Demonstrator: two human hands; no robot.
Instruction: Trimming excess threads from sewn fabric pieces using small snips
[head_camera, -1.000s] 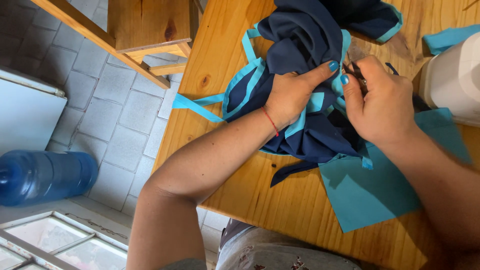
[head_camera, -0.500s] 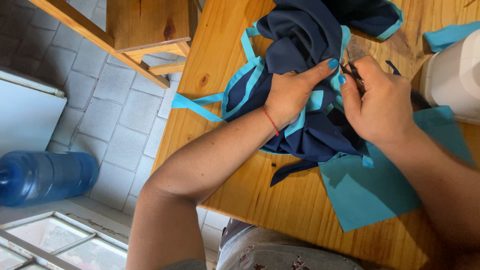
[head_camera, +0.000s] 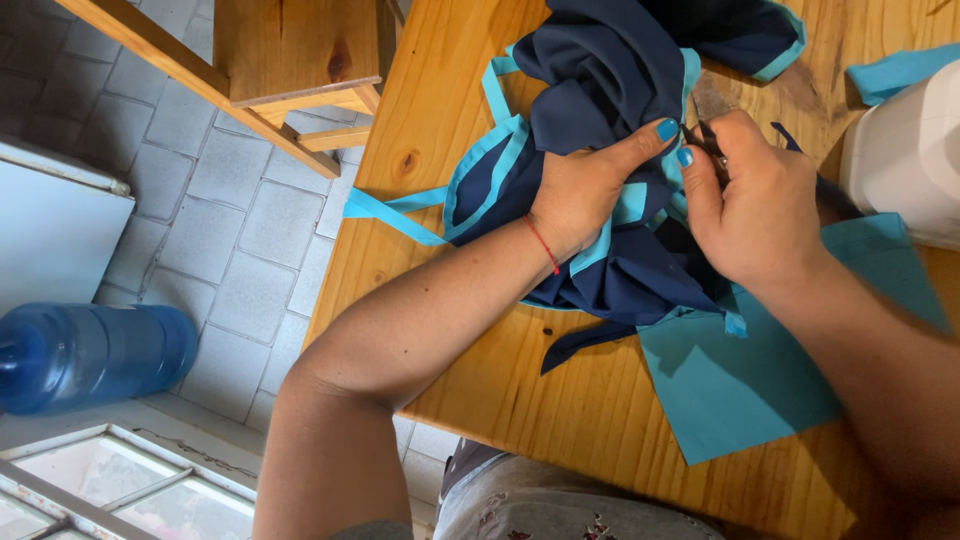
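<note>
A navy garment (head_camera: 610, 90) with light blue trim lies bunched on the wooden table (head_camera: 440, 110). My left hand (head_camera: 585, 185) pinches a fold of it, thumb up against the light blue edge. My right hand (head_camera: 745, 200) is closed on small dark scissors (head_camera: 705, 135), whose tips sit at the trim right beside my left thumb. A light blue strap (head_camera: 390, 208) trails off toward the table's left edge.
A flat light blue fabric piece (head_camera: 760, 380) lies under my right forearm. A white machine (head_camera: 910, 150) stands at the right edge. Off the table: a wooden chair (head_camera: 290, 50), tiled floor, a big blue water bottle (head_camera: 90, 355) and a white appliance (head_camera: 50, 240).
Both hands stay at the same spot on the trim; only small shifts of the fingers and scissors show.
</note>
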